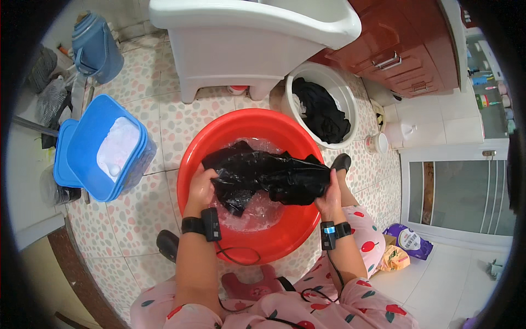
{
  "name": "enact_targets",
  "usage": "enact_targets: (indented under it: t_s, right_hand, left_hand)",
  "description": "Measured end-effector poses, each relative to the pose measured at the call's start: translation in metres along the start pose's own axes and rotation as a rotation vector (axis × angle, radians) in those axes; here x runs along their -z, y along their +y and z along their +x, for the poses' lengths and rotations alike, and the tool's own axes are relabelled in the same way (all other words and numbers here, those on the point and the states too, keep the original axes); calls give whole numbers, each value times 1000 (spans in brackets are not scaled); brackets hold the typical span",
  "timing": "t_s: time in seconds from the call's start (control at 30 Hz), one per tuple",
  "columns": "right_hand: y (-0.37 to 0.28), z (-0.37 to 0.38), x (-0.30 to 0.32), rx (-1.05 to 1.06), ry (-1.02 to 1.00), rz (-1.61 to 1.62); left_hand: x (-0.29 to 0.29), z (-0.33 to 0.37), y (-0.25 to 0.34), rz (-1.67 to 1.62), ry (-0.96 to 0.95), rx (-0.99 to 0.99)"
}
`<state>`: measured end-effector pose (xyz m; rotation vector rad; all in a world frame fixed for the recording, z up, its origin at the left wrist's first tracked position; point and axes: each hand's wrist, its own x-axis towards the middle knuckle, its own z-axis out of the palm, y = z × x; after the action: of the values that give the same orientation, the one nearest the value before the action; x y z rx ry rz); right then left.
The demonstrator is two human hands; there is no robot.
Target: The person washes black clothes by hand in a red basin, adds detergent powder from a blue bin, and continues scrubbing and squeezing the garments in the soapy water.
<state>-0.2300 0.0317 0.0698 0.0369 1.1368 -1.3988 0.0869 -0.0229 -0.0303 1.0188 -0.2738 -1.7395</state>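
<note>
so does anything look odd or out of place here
A cable from the left wrist device loops over the tub's near side, close to water, which seems odd for wired gear. No spill or damage stands out.

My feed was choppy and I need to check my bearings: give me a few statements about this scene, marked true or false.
1. The left hand and right hand both hold the black cloth. True.
2. The red basin is dry inside. False: the red basin has foamy water in it.
3. The blue tub stands to the left of the red basin. True.
4. The blue tub is filled with black clothes. False: it has white powder in it.
5. The white tub is to the left of the red basin. False: the white tub is beyond it, to the right.
</note>
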Motion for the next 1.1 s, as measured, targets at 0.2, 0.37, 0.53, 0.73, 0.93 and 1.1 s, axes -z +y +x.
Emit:
enact_targets:
  t_s: [0.2, 0.37, 0.53, 0.73, 0.93, 1.1]
  right_hand:
    - [37, 8, -9, 75, 271, -909]
    - [92, 12, -2, 255, -225, -1158]
    - [91, 12, -32, 508, -254, -1493]
    - [61, 39, -46, -100, -388, -2264]
    - [32, 58, -3, -343, -180, -1644]
    - [12, 6, -55, -239, -176, -705]
  left_hand:
    - [4, 0, -32, -16, 163, 425]
    - [-27, -8, -69, 573, 27, -26]
    - [-84, -39, -57, 1332, -248, -143]
    - [-91, -71, -80, 1531, -954, -294]
    - [-80, -70, -83, 1099, -831, 215]
    - [-30, -47, -96, 113, -497, 759]
